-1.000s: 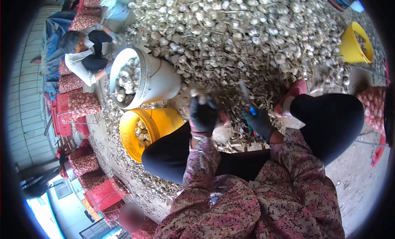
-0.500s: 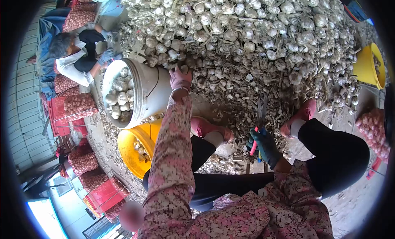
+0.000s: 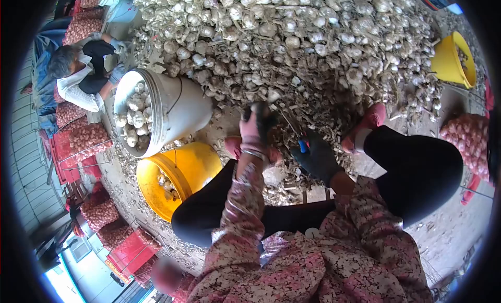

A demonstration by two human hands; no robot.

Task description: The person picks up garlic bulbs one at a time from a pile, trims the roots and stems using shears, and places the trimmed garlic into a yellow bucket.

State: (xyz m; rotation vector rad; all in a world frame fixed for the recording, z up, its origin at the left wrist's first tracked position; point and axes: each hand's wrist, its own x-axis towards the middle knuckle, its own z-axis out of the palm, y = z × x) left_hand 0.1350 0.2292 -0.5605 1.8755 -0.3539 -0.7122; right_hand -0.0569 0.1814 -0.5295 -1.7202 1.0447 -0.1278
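My left hand [image 3: 254,126], in a pink glove with dark fingers, is closed in front of me above the trimmings. A pale garlic bulb [image 3: 272,96], blurred, shows at its fingertips. My right hand [image 3: 319,159], in a dark green glove, is wrapped round a pair of shears [image 3: 290,121]. Their blades point up and left toward my left hand, and only a bit of the blue and red handles shows. Beyond both hands spreads a large heap of garlic bulbs [image 3: 313,37] with dry stalks.
A white bucket [image 3: 182,102] lies tilted at left with cut bulbs inside. Beside it is a yellow bucket [image 3: 203,162] holding some pieces. Another yellow bucket [image 3: 446,63] stands at far right. A gloved person [image 3: 78,76] sits at upper left. Filled red net sacks [image 3: 90,138] line the left side.
My left hand has come away from the heap beside the white bucket, moving right and toward me with a bulb. My right hand has risen slightly left, and the shears have swung leftward.
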